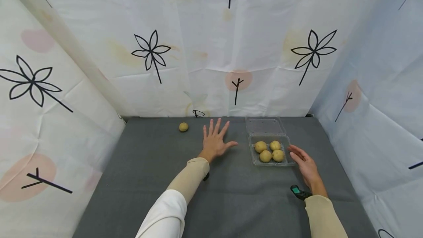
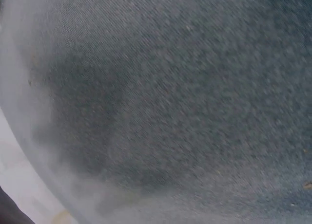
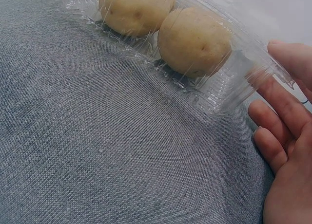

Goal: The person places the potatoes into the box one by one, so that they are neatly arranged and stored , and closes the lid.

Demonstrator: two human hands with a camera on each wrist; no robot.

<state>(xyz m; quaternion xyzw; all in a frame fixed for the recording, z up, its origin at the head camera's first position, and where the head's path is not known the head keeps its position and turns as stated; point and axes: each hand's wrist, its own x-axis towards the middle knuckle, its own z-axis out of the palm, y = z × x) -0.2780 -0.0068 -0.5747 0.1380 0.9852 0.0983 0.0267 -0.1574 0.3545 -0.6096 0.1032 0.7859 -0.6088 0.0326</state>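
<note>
Left hand (image 1: pixel 214 143) spread; right hand (image 1: pixel 306 168) at clamshell rim (image 1: pixel 271 164), can't tell if pinching; light touch should keep potatoes (image 1: pixel 265 156) settled.

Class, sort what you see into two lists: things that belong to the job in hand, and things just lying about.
Belong to the job:
Clear plastic clamshell container, lid open
Four potatoes inside it
Right hand, touching the container's edge
Left hand, fingers spread
Lone potato outside, probably part too

Just there:
Gray cloth underneath
Patterned curtains around
Black device at the right wrist
</note>
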